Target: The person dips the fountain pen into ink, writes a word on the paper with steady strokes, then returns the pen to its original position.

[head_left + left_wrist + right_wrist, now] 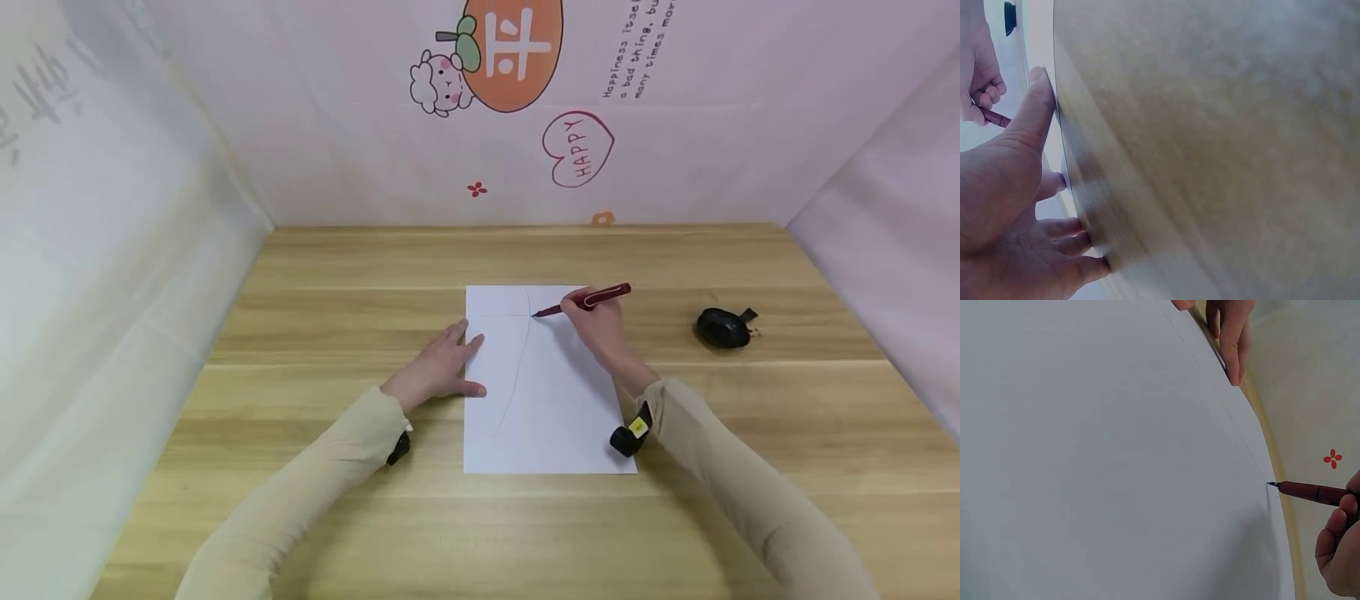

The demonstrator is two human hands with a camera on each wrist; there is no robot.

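A white sheet of paper (562,417) lies on the wooden table, with a long curved line and a short horizontal line drawn on its upper and left parts. My right hand (597,323) grips a dark red fountain pen (607,294); its nib meets the paper where the two lines cross. In the right wrist view the fountain pen (1313,492) points left, nib at the drawn line. My left hand (438,369) rests with spread fingers over the sheet's left edge. The left wrist view shows the left thumb (1032,112) extended along that edge.
A small black object (723,327) with a tab lies on the table to the right of the paper. The wooden table (337,267) ends at a white printed cloth (360,133) behind, and more white cloth hangs on both sides. Each wrist wears a black camera (627,438).
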